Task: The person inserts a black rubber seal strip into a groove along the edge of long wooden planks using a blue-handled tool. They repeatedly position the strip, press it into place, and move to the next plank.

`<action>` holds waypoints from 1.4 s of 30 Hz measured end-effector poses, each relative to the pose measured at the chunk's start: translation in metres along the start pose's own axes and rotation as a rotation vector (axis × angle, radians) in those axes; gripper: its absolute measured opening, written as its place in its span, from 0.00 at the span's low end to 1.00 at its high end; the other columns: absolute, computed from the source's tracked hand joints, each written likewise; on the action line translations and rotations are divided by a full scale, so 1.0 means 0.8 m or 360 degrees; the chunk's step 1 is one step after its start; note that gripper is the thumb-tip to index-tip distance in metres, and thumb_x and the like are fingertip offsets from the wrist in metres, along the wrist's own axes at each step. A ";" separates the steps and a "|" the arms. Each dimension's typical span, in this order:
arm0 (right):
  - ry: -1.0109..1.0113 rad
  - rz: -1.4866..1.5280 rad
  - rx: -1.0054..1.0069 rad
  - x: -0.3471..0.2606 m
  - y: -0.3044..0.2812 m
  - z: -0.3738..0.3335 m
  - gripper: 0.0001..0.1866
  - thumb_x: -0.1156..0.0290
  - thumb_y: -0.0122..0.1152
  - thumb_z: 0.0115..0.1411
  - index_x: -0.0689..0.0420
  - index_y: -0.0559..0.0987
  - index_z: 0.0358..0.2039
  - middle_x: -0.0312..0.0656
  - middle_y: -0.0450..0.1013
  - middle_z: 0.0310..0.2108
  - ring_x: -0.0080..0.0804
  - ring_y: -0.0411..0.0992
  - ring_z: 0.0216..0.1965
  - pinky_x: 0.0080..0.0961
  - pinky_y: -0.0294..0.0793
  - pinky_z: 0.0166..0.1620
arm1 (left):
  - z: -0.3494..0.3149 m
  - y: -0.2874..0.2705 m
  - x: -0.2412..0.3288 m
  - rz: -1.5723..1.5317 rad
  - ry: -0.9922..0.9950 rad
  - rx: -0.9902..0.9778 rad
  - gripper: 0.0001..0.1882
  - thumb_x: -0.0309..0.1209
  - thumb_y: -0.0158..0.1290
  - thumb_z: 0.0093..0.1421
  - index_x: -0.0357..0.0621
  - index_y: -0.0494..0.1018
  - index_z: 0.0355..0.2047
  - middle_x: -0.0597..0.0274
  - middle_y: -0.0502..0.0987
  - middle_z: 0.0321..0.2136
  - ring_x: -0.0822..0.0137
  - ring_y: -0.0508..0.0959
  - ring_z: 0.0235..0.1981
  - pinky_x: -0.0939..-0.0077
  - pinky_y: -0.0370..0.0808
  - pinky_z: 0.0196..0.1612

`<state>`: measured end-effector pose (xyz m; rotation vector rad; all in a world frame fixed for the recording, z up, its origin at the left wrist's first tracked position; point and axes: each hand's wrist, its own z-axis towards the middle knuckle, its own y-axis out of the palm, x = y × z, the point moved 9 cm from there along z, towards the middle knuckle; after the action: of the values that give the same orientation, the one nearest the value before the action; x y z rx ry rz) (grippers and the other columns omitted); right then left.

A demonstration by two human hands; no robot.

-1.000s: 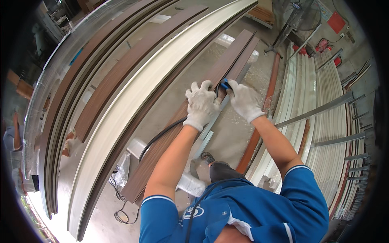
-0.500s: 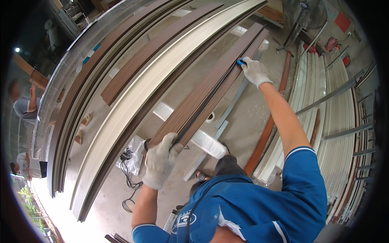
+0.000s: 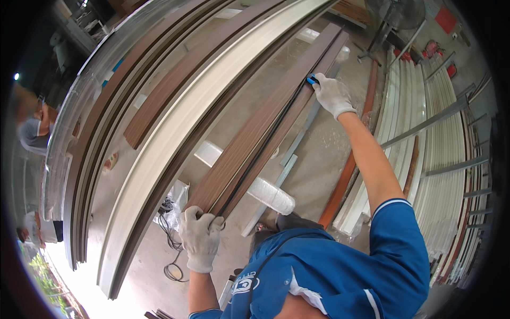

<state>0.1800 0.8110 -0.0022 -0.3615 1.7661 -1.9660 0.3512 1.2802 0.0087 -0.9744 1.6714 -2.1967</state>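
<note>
A long brown wood-grain profile point(image 3: 249, 135) runs diagonally away from me, with a thin black strip point(image 3: 258, 152) along its lengthwise channel. At the near end my left hand point(image 3: 201, 236), in a pale work glove, is closed with curled fingers around the strip's end; the fingertips are partly hidden. Farther up, my right hand point(image 3: 333, 97), gloved too, grips a small blue-and-black hand tool point(image 3: 312, 80) against the channel. The glove covers much of this tool, so its exact kind does not show.
A long cream profile point(image 3: 183, 114) and more brown profiles point(image 3: 159, 101) lie to the left. Wrapped supports point(image 3: 273, 195) sit under the work. At right, racks hold stacked white lengths point(image 3: 446, 127). A cable point(image 3: 172, 271) lies on the floor; another person point(image 3: 37, 130) is far left.
My left hand has shifted toward me and off the profile's top face to its near end. My right hand has moved slightly left, still holding the blue-and-black tool.
</note>
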 end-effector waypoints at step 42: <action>-0.0134 0.0496 -0.0028 -0.219 -0.014 -0.302 0.20 0.60 0.61 0.68 0.52 0.78 0.57 0.50 0.83 0.41 0.51 0.82 0.43 0.45 0.80 0.45 | -0.067 0.003 -0.065 -0.0634 0.0216 0.0241 0.06 0.26 0.65 0.59 0.42 0.79 0.36 0.46 0.81 0.40 0.46 0.80 0.43 0.52 0.74 0.44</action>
<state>0.2095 1.1079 -0.0042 -0.1596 1.6739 -1.6932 0.3574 1.3487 -0.0205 -1.2282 1.4324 -2.6519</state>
